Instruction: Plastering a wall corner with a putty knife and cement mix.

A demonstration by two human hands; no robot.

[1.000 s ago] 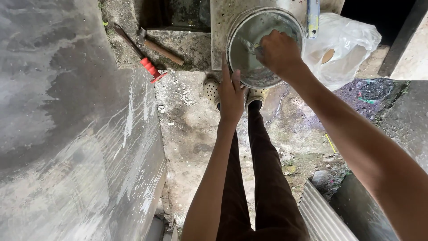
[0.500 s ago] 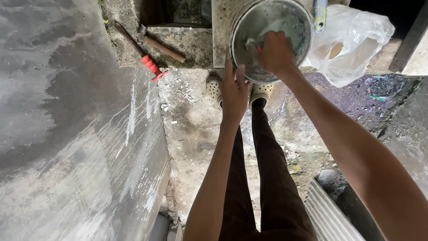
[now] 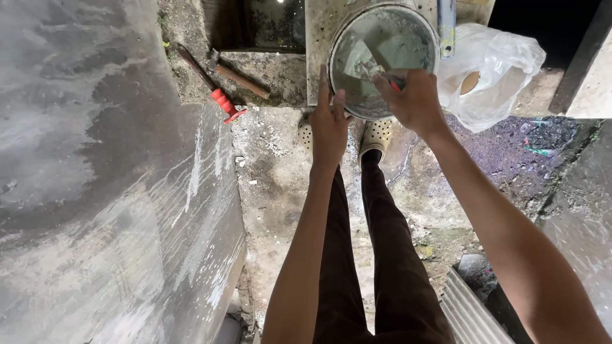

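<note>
- The bucket point(image 3: 382, 60), round and metal, stands on a concrete ledge point(image 3: 315, 57) in front of the person, straight ahead of the feet.
- Inside it lies a grey wet mix, likely cement or plaster. The surface looks uneven and streaked, so I judge the mixing or scooping is under way rather than finished.
- The left hand point(image 3: 329, 124) rests against the near rim of the bucket, its fingers point(image 3: 324, 86) stretched out and flat, gripping nothing; it seems to steady the bucket.
- The right hand point(image 3: 417, 102) reaches over the bucket's rim with fingers curled shut around a small tool point(image 3: 382, 73). A red bit of handle shows, and a pale blade seems to dip into the mix; the exact kind of tool is hard to tell.
- A blue-handled tool point(image 3: 447, 25) leans at the far right edge of the bucket.
- A clear plastic bag point(image 3: 491, 70) sits just beside the bucket on the right.
- On the ground to the left, well apart from the hands, lie a hammer point(image 3: 236, 76) and a chisel with a red grip point(image 3: 213, 89).
- A grey plastered wall point(image 3: 95, 191) fills the left side, smeared with wet streaks; how much of it is left to cover cannot be told.
- The person stands in dark trousers and pale perforated shoes point(image 3: 374, 135) on a rough concrete floor point(image 3: 274, 185).
</note>
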